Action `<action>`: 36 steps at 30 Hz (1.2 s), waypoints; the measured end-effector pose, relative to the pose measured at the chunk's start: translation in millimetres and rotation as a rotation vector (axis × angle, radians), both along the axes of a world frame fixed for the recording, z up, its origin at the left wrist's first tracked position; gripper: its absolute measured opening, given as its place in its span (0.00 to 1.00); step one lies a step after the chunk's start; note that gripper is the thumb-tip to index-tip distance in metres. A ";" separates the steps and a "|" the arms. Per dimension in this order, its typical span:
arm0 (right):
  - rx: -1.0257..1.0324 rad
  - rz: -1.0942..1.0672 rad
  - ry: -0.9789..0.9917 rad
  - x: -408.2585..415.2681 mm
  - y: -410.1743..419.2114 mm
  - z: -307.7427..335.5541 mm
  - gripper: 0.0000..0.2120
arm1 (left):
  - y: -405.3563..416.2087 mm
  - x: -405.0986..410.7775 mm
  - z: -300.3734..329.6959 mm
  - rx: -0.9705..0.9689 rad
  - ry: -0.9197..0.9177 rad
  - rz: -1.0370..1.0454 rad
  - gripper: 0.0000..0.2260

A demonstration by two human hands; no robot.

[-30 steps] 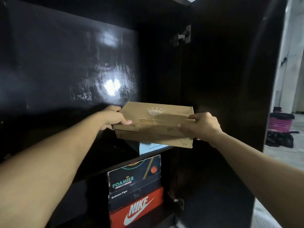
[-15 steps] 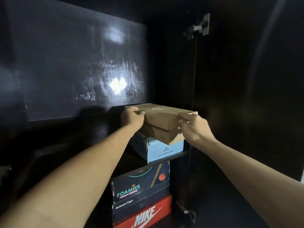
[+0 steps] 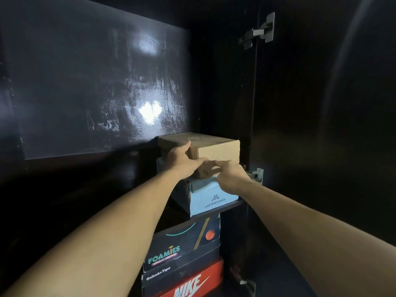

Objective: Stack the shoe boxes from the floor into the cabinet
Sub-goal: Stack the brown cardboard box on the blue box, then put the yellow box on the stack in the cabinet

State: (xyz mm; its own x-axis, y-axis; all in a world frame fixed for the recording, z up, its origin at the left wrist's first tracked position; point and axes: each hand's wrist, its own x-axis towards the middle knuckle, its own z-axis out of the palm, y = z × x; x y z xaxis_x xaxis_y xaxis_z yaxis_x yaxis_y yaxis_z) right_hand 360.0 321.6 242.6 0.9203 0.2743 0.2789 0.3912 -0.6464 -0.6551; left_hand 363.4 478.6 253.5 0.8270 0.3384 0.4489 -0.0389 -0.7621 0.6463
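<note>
A plain brown shoe box (image 3: 217, 150) sits on top of a light blue Veranevada box (image 3: 212, 199) on the upper shelf of the dark cabinet (image 3: 233, 205). My left hand (image 3: 182, 162) lies against the brown box's near left corner with fingers stretched out. My right hand (image 3: 230, 173) touches its near front face low down, fingers extended. Below the shelf stand a black Foamies box (image 3: 182, 245), an Onitsuka Tiger box (image 3: 171, 275) and a red Nike box (image 3: 192, 284), stacked.
The cabinet's glossy back panel (image 3: 96, 93) fills the left. The open door (image 3: 321, 125) stands at the right with hinges (image 3: 259, 32) (image 3: 256, 174). The shelf to the left of the boxes lies in darkness.
The brown box has gone further in and now rests square on the blue box. Both hands have shifted from gripping its sides to lying flat against its near end.
</note>
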 end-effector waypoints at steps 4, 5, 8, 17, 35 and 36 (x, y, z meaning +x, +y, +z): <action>0.001 0.034 0.017 3.8 -0.6 -0.3 0.24 | -1.0 4.6 3.8 0.055 0.079 0.000 0.39; -0.016 0.046 0.020 4.7 -2.4 -0.4 0.24 | -1.5 4.5 4.8 0.063 0.102 0.004 0.39; -0.048 0.055 0.030 6.3 -10.3 1.5 0.26 | -7.6 0.9 4.2 0.087 0.114 0.038 0.39; -0.076 -0.006 -0.002 -15.3 -68.2 8.5 0.20 | -46.7 -30.9 -5.3 0.285 -0.393 0.089 0.21; -0.156 -0.406 0.455 -194.2 -400.0 -140.3 0.16 | -340.6 -124.0 -151.3 0.278 0.696 -0.911 0.24; -0.193 -0.428 0.481 -209.6 -422.7 -154.0 0.16 | -365.0 -131.9 -165.2 0.280 0.721 -0.936 0.26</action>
State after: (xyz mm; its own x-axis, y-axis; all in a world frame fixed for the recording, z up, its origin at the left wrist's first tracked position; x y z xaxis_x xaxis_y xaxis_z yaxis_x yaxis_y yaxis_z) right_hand 150.3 -101.1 88.6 0.9684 -0.1385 -0.2073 -0.2323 -0.8026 -0.5495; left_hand 231.5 113.6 88.3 0.7899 -0.5583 -0.2537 -0.3483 -0.7489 0.5637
